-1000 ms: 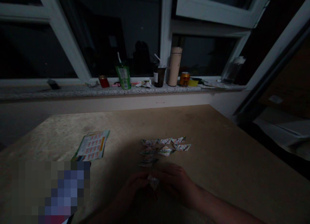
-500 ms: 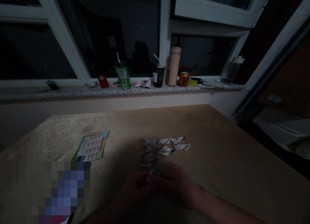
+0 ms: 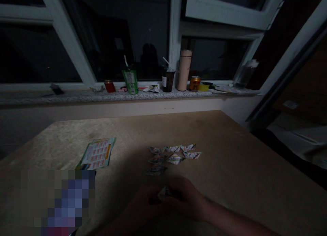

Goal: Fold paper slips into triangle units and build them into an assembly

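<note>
Since half a second ago both hands have drawn slightly nearer the person. The small folded piece of printed paper (image 3: 163,193) sits between them, low over the brown board counter (image 3: 230,154). The left hand (image 3: 144,203) and right hand (image 3: 187,199) pinch it from either side, fingers pressed on it. In such dim light a crease could run crooked, or a knuckle could scatter the cluster of folded printed paper shapes (image 3: 174,155) just beyond.
</note>
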`<state>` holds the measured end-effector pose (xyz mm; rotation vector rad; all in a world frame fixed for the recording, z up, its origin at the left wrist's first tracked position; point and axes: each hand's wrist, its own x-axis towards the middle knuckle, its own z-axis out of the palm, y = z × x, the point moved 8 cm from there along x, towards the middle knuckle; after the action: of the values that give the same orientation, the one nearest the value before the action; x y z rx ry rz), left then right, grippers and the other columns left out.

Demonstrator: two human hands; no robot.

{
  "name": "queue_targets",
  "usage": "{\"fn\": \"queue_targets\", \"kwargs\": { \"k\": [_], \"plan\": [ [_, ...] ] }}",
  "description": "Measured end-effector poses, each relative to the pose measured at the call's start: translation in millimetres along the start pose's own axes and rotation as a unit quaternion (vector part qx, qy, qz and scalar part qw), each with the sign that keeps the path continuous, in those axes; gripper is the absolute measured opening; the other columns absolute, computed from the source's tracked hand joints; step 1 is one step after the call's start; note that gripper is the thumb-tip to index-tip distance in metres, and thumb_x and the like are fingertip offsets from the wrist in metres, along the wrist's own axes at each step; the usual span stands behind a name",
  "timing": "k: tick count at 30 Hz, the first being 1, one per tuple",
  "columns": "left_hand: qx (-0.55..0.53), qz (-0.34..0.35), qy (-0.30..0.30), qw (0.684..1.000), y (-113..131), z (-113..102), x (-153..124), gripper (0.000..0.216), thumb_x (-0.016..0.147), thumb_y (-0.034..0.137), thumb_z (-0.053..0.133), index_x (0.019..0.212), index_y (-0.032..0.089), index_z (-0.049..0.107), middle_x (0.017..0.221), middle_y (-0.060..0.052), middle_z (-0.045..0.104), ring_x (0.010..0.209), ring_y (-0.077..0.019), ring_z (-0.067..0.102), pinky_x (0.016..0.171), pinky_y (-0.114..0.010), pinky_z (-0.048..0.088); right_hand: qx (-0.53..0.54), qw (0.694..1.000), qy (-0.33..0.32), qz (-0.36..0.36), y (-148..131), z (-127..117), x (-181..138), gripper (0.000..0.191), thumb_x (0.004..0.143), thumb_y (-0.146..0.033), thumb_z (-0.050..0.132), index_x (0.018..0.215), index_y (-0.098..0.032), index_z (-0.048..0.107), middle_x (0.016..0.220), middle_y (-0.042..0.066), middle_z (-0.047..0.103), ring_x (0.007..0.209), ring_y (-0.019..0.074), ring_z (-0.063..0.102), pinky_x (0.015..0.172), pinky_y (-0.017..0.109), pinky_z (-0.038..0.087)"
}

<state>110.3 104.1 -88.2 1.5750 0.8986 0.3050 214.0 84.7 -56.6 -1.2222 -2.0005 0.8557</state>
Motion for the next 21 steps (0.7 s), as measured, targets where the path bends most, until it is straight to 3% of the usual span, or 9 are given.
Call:
{"fn": "queue_targets", "kwargs": {
  "k": [8, 11, 14, 21],
  "plan": [
    [0.065, 0.020, -0.010, 0.998, 6, 4, -2, 0.021, 0.078, 0.032, 0.063, 0.078, 0.014, 0.072, 0.071, 0.001, 0.068, 0.069, -0.0183, 0.058, 0.060, -0.021, 0.040, 0.032, 0.998, -0.045, -0.021, -3, 11, 0, 0.038, 0.093, -0.036, 0.041, 0.065, -0.014, 0.054, 0.056, -0.005, 0.042, 0.050, 0.0071, 0.036, 0.048, 0.018, 0.028],
    [0.064, 0.020, -0.013, 0.998, 5, 5, -2, 0.021, 0.076, 0.031, 0.064, 0.081, 0.013, 0.073, 0.074, 0.001, 0.069, 0.071, -0.0189, 0.059, 0.061, -0.022, 0.041, 0.080, 0.995, -0.057, -0.009, -1, 15, -1, 0.038, 0.093, -0.035, 0.042, 0.064, -0.014, 0.054, 0.056, -0.005, 0.040, 0.050, 0.0066, 0.035, 0.047, 0.017, 0.027],
    [0.072, 0.002, -0.012, 0.997, 2, 5, -3, 0.021, 0.073, 0.031, 0.065, 0.074, 0.011, 0.072, 0.064, 0.001, 0.065, 0.062, -0.0170, 0.056, 0.055, -0.021, 0.038, 0.108, 0.993, -0.054, 0.011, 2, 16, -2, 0.039, 0.092, -0.037, 0.045, 0.062, -0.014, 0.052, 0.054, -0.006, 0.038, 0.050, 0.0062, 0.033, 0.045, 0.016, 0.025],
    [0.080, 0.009, -0.069, 0.994, 4, 9, -7, 0.032, 0.082, 0.037, 0.058, 0.068, 0.013, 0.073, 0.059, 0.001, 0.065, 0.056, -0.0160, 0.056, 0.052, -0.020, 0.038, 0.166, 0.984, -0.063, 0.007, -3, 17, -3, 0.044, 0.091, -0.043, 0.046, 0.058, -0.014, 0.050, 0.053, -0.005, 0.037, 0.050, 0.0067, 0.032, 0.046, 0.018, 0.027]
  ]
}}
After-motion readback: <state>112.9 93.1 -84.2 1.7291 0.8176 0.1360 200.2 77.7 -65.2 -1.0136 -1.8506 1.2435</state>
